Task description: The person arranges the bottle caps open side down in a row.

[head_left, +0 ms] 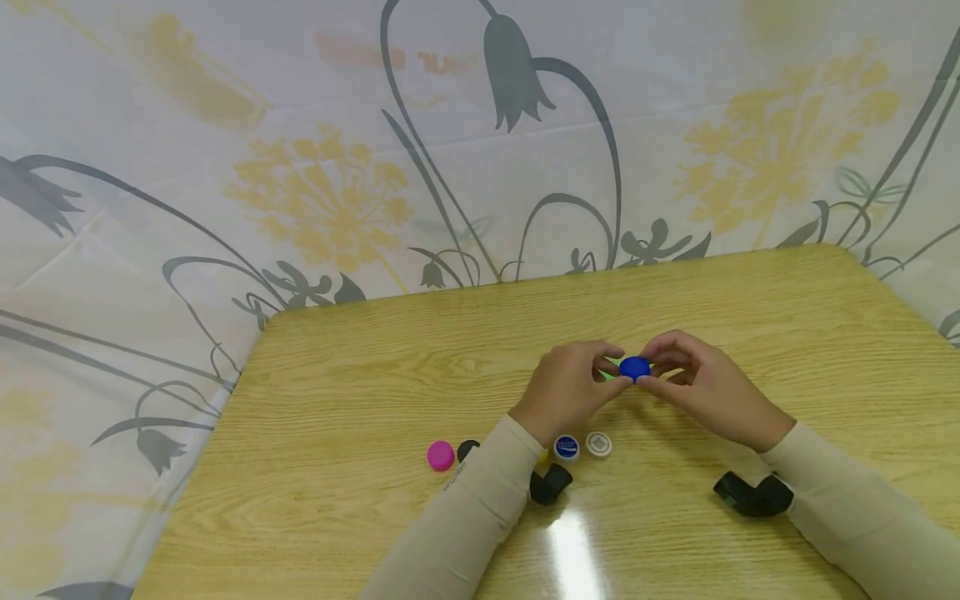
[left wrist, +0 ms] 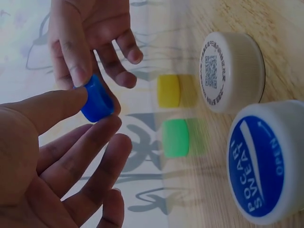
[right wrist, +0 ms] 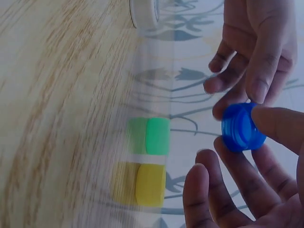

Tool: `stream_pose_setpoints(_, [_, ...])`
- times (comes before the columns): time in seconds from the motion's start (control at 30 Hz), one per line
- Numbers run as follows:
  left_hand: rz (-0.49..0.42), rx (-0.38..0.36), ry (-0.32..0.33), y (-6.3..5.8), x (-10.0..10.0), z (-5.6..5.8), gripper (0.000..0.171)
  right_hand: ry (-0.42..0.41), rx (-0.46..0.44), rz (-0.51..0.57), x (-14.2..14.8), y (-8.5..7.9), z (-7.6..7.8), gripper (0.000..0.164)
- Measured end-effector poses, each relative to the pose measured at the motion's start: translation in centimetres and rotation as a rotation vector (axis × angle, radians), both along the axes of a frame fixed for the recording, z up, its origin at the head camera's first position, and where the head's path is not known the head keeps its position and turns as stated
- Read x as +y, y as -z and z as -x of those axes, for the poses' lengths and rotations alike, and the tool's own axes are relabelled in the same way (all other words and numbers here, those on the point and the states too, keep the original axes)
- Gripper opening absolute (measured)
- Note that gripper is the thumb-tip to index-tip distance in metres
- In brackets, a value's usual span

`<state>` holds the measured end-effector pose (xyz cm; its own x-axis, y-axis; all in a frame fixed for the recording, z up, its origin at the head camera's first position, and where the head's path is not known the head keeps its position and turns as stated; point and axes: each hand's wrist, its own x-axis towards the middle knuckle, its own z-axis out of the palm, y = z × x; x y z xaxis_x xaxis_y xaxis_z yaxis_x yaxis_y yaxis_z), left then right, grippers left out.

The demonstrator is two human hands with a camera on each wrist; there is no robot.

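Above the wooden table, both hands hold one blue bottle cap (head_left: 634, 368) between them. My left hand (head_left: 567, 385) pinches it with thumb and forefinger from the left. From the right, the thumb and forefinger of my right hand (head_left: 708, 390) pinch the same cap. Its hollow inside (right wrist: 245, 127) shows in the right wrist view. The other fingers of both hands are spread loosely. Beyond the hands stand a green cap (left wrist: 175, 137) and a yellow cap (left wrist: 168, 90), side by side; in the head view the left fingers cover most of the green one.
Nearer the front of the table (head_left: 360, 400) lie a white cap with a printed code (head_left: 599, 445), a blue-and-white Pocari Sweat cap (head_left: 567, 448), a pink cap (head_left: 440, 455) and a black cap (head_left: 468, 450) partly behind the left sleeve. A flower-patterned cloth (head_left: 465, 150) hangs behind the table.
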<state>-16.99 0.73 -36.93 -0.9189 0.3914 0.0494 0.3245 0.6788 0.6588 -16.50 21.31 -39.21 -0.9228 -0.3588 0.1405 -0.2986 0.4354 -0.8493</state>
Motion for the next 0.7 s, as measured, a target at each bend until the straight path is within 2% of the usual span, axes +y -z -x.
stream_pose_setpoints(0.47, [0.08,-0.069,0.049,-0.3,-0.5,0.15,0.026,-0.11,-0.047,-0.047,0.34,0.05,0.03,0.026])
stream_pose_setpoints(0.7, [0.17,-0.117,0.063,-0.38,-0.61,0.12,0.027,-0.182,-0.074,-0.047,0.25,0.48,0.22,0.023])
